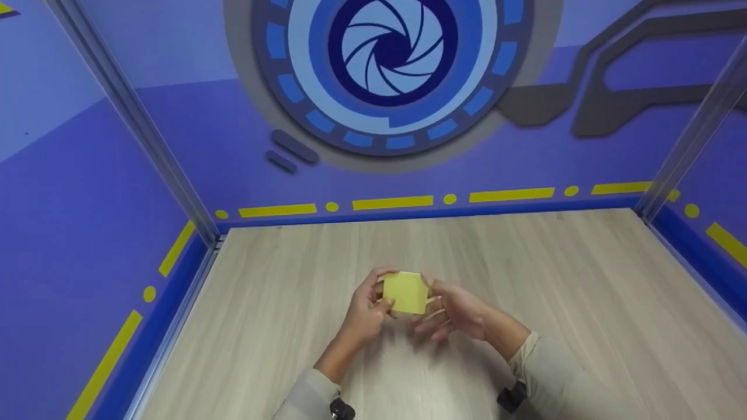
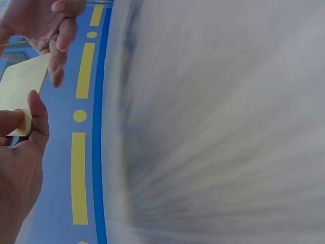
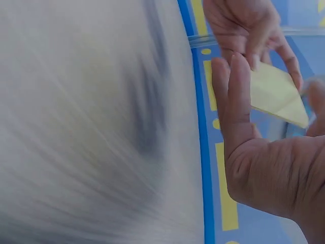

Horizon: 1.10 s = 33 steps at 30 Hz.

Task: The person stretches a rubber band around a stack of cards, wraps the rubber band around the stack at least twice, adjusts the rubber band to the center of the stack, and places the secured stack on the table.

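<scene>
My left hand (image 1: 366,312) holds a square yellow sticky note pad (image 1: 405,293) by its left side, thumb on the face and fingers behind. The left wrist view shows the pad (image 2: 23,84) tilted, its lower corner pinched by the left hand (image 2: 20,168). Along the pad's right edge is my right hand (image 1: 464,312), index finger at the upper right corner and the other fingers spread loosely below. A thin yellowish line (image 2: 28,41) runs to the right hand's fingers (image 2: 63,35); I cannot tell what it is. The right thumb (image 3: 316,96) is blurred near the pad's corner.
Both hands are above a light wood-grain table (image 1: 262,303). Blue printed panels with yellow dashes enclose it at the back (image 1: 192,146) and sides. Metal posts (image 1: 140,128) stand at the back corners. Both sleeves carry dark wrist mounts (image 1: 341,408).
</scene>
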Available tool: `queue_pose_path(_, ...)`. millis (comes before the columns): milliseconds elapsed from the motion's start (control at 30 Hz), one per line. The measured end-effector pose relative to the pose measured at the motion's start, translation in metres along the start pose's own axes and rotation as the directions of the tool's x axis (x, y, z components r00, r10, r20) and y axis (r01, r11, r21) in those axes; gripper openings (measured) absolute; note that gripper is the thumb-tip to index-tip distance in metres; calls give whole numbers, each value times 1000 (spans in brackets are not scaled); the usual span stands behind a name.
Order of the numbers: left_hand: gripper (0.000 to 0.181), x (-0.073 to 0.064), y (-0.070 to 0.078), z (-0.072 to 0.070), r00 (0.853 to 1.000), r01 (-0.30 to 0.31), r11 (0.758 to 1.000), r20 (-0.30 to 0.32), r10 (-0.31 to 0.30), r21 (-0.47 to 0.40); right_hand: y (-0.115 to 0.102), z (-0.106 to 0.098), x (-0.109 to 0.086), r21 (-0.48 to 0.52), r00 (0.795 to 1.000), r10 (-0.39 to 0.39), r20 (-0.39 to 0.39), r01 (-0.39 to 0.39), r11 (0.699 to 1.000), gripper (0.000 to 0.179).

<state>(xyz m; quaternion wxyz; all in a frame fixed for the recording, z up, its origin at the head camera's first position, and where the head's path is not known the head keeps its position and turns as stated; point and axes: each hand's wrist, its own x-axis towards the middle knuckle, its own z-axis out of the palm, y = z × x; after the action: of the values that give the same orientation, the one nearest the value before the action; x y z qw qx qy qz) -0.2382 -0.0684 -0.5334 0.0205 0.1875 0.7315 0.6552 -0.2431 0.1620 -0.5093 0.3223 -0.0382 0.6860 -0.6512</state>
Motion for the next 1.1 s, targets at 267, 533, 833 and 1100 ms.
queue_pose_path(267, 67, -1, -3, 1, 999, 35, 999, -29, -36, -23, 5, 6, 1, -119, 990, -98, -103, 85, 989, 64)
queue_pose_path(533, 66, -1, -3, -9, 997, 73, 997, 0, -73, -19, 7, 5, -3, -332, 931, -291, -223, 208, 920, 42)
queue_pose_path(833, 65, 3, -1, 1, 994, 82, 995, 72, -78, -56, 6, 14, 4, -481, 894, -342, -289, 173, 860, 56)
queue_pose_path(1100, 67, 15, 5, 10, 944, 119, 834, -198, -263, -539, 21, 15, 5, -415, 924, -379, -51, 326, 850, 40)
